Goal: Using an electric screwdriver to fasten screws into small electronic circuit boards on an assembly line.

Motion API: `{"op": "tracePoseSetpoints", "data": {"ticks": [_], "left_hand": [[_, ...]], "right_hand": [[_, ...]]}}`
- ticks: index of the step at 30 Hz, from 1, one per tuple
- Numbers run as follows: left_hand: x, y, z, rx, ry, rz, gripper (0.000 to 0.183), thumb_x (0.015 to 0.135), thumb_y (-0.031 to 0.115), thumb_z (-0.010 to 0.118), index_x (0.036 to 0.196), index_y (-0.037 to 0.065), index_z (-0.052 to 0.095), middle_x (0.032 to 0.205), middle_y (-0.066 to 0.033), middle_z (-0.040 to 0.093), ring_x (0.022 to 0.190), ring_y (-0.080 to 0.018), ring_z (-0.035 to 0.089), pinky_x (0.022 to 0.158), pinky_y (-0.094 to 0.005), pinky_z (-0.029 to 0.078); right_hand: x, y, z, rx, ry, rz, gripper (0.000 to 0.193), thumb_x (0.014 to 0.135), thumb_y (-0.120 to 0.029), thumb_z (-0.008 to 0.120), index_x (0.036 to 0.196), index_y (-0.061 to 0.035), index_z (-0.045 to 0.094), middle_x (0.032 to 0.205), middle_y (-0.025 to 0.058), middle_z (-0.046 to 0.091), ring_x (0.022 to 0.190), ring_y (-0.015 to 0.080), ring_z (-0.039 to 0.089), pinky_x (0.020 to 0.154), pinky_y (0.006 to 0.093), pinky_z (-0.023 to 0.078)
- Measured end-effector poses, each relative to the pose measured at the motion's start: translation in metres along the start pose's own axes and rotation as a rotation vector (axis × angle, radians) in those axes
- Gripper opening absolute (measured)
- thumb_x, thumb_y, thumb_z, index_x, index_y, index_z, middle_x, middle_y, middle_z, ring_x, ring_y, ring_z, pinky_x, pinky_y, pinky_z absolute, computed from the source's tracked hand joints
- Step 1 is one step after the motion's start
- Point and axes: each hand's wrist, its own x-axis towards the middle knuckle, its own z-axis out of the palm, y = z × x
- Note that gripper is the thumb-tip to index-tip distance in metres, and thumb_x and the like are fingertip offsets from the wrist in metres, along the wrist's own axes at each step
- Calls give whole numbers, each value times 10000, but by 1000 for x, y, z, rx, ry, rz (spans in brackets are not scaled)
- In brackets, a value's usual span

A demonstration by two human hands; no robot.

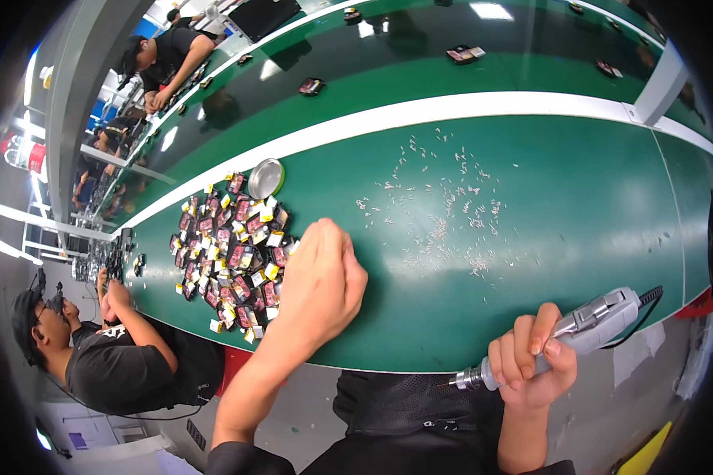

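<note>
My right hand (533,360) is wrapped round a grey electric screwdriver (602,321) over the near edge of the bench, its silver chuck (469,379) pointing left toward my body. My left hand (322,277) is closed with the knuckles up, just right of a pile of small black parts (238,257) with pinkish faces and white-and-yellow tags. Whatever the left fingers hold, if anything, is hidden. Many tiny pale slivers, perhaps screws or pins (444,226), lie scattered across the green bench top to the right of that hand.
A round metal tin (267,179) rests at the pile's far side. Beyond a white rail (420,108) runs a green conveyor (388,71) carrying black parts (465,54). A black cord (650,296) trails from the screwdriver. Co-workers (119,360) work along the left.
</note>
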Motion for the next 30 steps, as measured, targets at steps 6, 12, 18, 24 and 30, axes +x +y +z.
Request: {"op": "tracePoseSetpoints", "data": {"ticks": [6,12,18,24,30], "left_hand": [[-46,40,3,-514,61,-2,183,717,-143,608,838,-30,529,754,-128,582,674,-267,591,601,-327,472],[-77,58,18,-1037,160,-211,170,721,-156,630,852,-57,585,745,-145,639,712,-245,643,642,-314,520],[-89,75,19,-1766,126,-360,41,885,-52,538,900,-90,536,831,-210,604,780,-249,599,719,-348,510],[-93,75,19,-1855,90,-374,94,931,11,498,914,-76,529,855,-199,585,789,-235,583,722,-350,504],[-89,74,19,-1899,29,-366,122,949,47,485,908,-64,518,857,-178,573,778,-214,563,740,-353,496]], "right_hand": [[9,-2,-2,-54,-63,-36,119,857,-181,449,847,-62,449,588,39,409,426,144,383,483,323,380],[20,-5,34,62,-117,-157,114,848,-106,530,803,-59,437,563,23,410,403,119,416,434,282,384],[15,10,58,117,-1,-308,118,802,-60,570,808,-59,452,560,14,408,406,111,418,414,270,382],[14,15,60,120,4,-314,119,795,-57,579,806,-59,460,563,12,408,415,109,422,411,265,380],[14,14,59,115,5,-310,119,799,-59,581,807,-61,463,566,12,414,416,109,425,409,263,383]]}}
